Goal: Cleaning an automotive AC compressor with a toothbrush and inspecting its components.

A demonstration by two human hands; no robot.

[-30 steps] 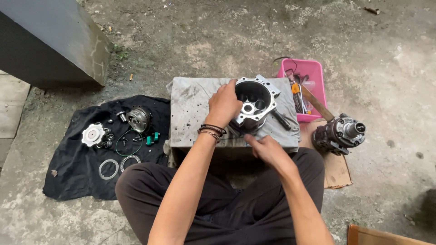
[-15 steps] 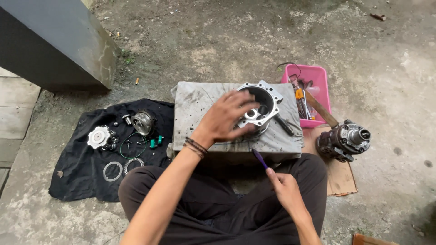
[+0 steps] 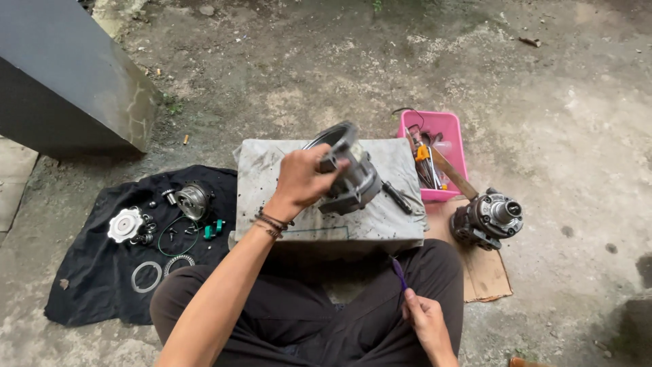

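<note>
So we've tipped the metal housing (image 3: 350, 175) up on its side now, a moment ago it sat flat on the stone block (image 3: 272, 170) with the bore facing up. Left hand (image 3: 302, 178) is clamped on it, right hand (image 3: 424, 319) dropped to our lap gripping the purple tool (image 3: 399, 273)

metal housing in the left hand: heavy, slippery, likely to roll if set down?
The housing looks like thick cast metal, so probably heavy for its size; the left hand wraps it fully. Its ribs and lugs should give fingers purchase, though any oil film can't be seen. Tilted on the block, its round rim could roll.
</note>
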